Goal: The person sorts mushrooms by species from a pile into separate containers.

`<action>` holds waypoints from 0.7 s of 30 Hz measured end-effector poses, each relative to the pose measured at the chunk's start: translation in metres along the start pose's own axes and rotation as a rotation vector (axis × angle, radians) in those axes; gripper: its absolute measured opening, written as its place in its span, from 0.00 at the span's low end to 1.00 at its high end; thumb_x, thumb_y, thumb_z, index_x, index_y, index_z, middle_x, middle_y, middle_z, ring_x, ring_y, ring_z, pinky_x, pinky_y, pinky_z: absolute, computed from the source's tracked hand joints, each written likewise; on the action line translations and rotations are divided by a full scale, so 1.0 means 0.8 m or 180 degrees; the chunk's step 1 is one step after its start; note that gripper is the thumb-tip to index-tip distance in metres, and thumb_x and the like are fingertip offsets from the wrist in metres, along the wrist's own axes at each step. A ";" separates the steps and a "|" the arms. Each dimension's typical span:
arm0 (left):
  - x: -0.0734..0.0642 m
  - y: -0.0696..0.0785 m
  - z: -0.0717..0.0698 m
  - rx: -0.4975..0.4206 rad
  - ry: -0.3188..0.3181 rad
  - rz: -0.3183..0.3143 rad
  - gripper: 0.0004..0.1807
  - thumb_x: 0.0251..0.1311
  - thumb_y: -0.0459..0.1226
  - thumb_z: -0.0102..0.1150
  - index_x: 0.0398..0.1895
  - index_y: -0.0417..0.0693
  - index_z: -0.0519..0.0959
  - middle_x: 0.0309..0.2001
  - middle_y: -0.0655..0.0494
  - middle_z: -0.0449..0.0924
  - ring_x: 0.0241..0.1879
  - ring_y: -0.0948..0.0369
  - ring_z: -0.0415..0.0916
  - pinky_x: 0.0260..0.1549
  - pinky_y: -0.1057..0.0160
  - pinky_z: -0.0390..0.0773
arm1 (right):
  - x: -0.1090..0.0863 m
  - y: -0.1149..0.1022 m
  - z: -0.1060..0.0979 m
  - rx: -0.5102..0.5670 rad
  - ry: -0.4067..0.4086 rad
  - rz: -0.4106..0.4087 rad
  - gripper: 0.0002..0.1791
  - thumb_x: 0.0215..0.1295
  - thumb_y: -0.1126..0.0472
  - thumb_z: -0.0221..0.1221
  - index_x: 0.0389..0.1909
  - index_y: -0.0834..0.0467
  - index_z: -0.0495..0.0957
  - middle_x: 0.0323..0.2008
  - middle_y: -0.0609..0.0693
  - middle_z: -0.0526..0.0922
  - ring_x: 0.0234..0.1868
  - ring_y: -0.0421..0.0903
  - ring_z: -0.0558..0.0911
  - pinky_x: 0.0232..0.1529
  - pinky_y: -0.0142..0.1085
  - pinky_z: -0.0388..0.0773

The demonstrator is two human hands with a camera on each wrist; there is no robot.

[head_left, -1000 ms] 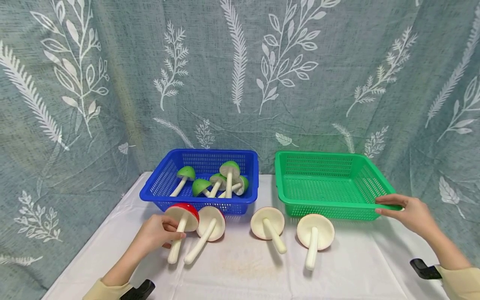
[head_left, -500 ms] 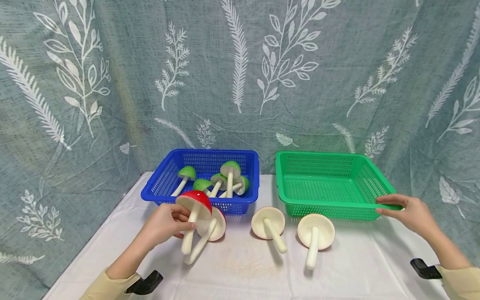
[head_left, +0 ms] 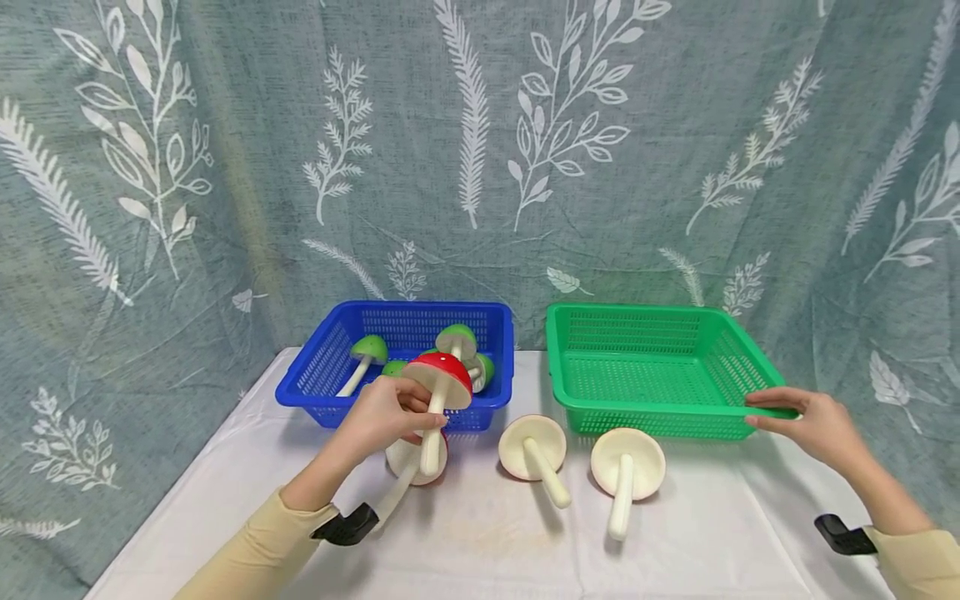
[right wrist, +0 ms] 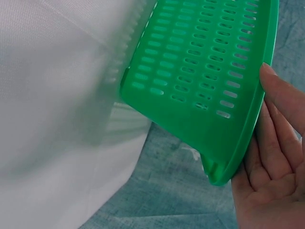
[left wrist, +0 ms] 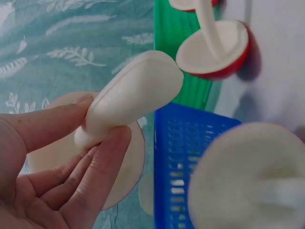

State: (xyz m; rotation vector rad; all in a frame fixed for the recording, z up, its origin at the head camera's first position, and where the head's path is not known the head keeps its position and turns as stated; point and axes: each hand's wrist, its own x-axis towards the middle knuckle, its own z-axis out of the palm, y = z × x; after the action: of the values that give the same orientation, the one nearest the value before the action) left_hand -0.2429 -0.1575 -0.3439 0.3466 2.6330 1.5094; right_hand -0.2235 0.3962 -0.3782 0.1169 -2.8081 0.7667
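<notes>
My left hand [head_left: 378, 417] pinches the pale stem of a red-capped toy mushroom [head_left: 453, 379], held cap up in front of the blue basket [head_left: 318, 410]. In the left wrist view the stem [left wrist: 138, 86] sits between thumb and fingers. Below it, another mushroom [head_left: 401, 460] lies cap down on the table, partly hidden. Two more red-capped mushrooms, one in the middle [head_left: 528, 442] and one to its right [head_left: 628, 467], also lie with pale undersides up. My right hand [head_left: 813, 421] grips the near right corner of the green basket [head_left: 660, 408], thumb and fingers on its rim.
Inside the blue basket lie several green-capped mushrooms [head_left: 370, 348], some behind the held one. Both baskets stand side by side at the back of the white-covered table [head_left: 480, 550]. A leaf-patterned curtain [head_left: 420, 167] hangs behind and at the sides.
My left hand has lifted the red-capped mushroom and carried it rightward, past the one lying beside it, and up before the blue basket. The right hand keeps its grip on the green basket.
</notes>
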 end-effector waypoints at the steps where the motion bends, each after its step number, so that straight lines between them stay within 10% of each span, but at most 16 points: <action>1: 0.004 0.002 0.002 -0.0028 -0.0003 0.0002 0.20 0.45 0.38 0.74 0.39 0.36 0.81 0.33 0.48 0.84 0.29 0.60 0.82 0.27 0.54 0.83 | 0.000 0.000 0.000 -0.0005 0.0000 -0.0003 0.26 0.55 0.42 0.65 0.50 0.53 0.81 0.47 0.42 0.80 0.41 0.31 0.76 0.40 0.50 0.74; 7: 0.026 0.018 0.012 -0.0145 0.0001 0.0114 0.19 0.45 0.38 0.74 0.39 0.37 0.82 0.34 0.46 0.84 0.29 0.58 0.83 0.28 0.53 0.83 | 0.000 -0.001 0.001 0.0010 0.0015 -0.0026 0.26 0.55 0.42 0.65 0.50 0.53 0.82 0.47 0.42 0.80 0.42 0.36 0.77 0.39 0.50 0.75; 13: 0.048 0.038 0.031 -0.0255 -0.0059 0.0182 0.17 0.46 0.38 0.74 0.38 0.38 0.82 0.33 0.46 0.85 0.28 0.59 0.83 0.27 0.55 0.83 | -0.001 0.001 0.000 0.0061 0.0086 -0.0084 0.24 0.55 0.44 0.66 0.49 0.54 0.82 0.39 0.22 0.73 0.37 0.12 0.65 0.40 0.52 0.74; 21: 0.082 0.065 0.060 -0.0465 -0.0242 0.0232 0.16 0.47 0.35 0.73 0.38 0.36 0.83 0.32 0.45 0.84 0.27 0.58 0.83 0.26 0.57 0.83 | 0.000 0.000 -0.001 0.0080 0.0083 -0.0078 0.25 0.54 0.44 0.67 0.49 0.55 0.82 0.40 0.36 0.84 0.38 0.08 0.59 0.42 0.52 0.73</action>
State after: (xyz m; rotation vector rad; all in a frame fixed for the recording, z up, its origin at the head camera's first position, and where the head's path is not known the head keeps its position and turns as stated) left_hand -0.2893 -0.0763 -0.3210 0.4819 2.4601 1.6638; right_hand -0.2235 0.3969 -0.3776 0.1443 -2.7678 0.7924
